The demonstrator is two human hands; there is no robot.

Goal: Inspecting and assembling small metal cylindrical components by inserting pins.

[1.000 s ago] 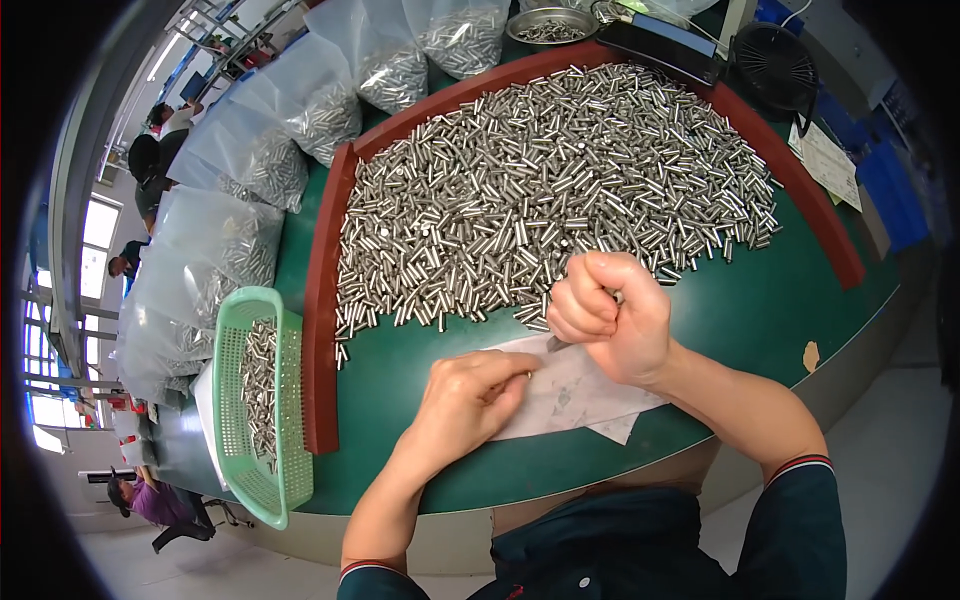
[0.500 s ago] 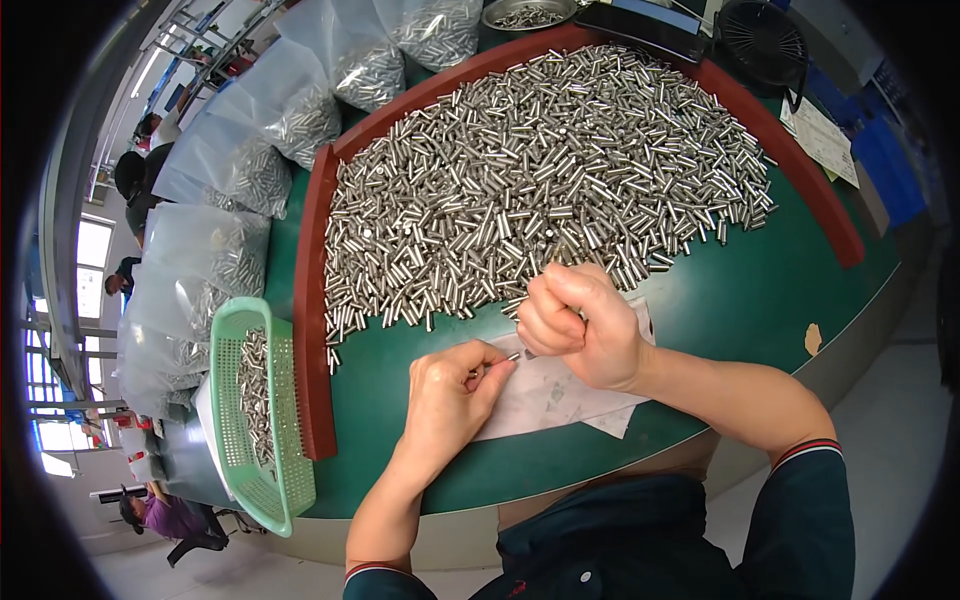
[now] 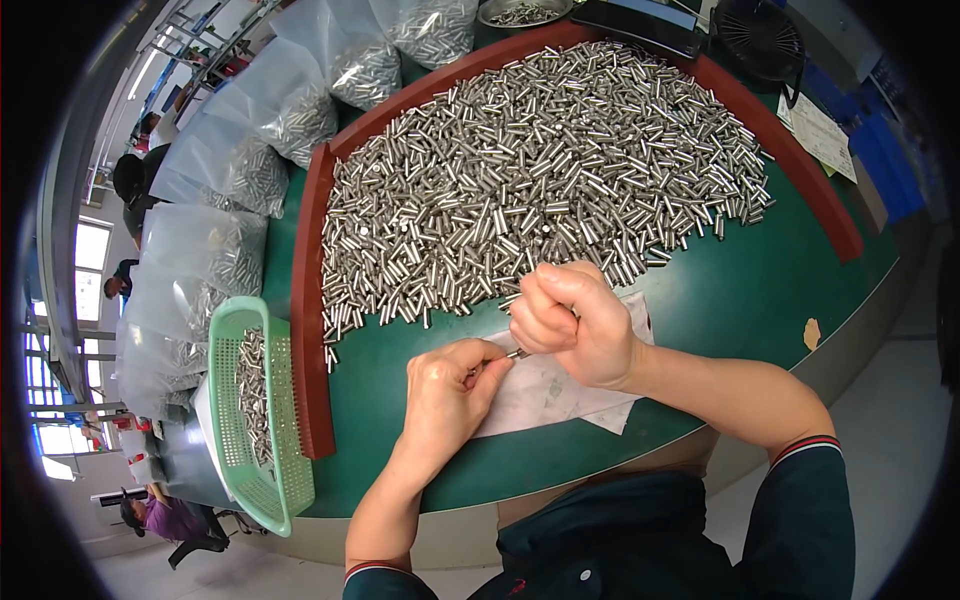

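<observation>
Between thumb and forefinger of my left hand (image 3: 443, 395) is a small metal pin (image 3: 516, 353), its tip showing toward the right. My right hand (image 3: 578, 328) is closed in a fist just beside that tip; whatever its fingers grip is hidden. Both hands are over a pale, smudged cloth (image 3: 548, 392) on the green table. Beyond them spreads a large heap of loose shiny metal pins (image 3: 540, 170).
A dark red wooden border (image 3: 313, 300) surrounds the heap. At left stands a green plastic basket (image 3: 222, 430) with pins in it, and clear bags of pins (image 3: 300, 110) line the far left. A phone (image 3: 640, 28) and a black fan (image 3: 757, 45) lie at the back.
My right hand has moved slightly left, closing the gap to the pin's tip. The left hand keeps its pinch, almost still.
</observation>
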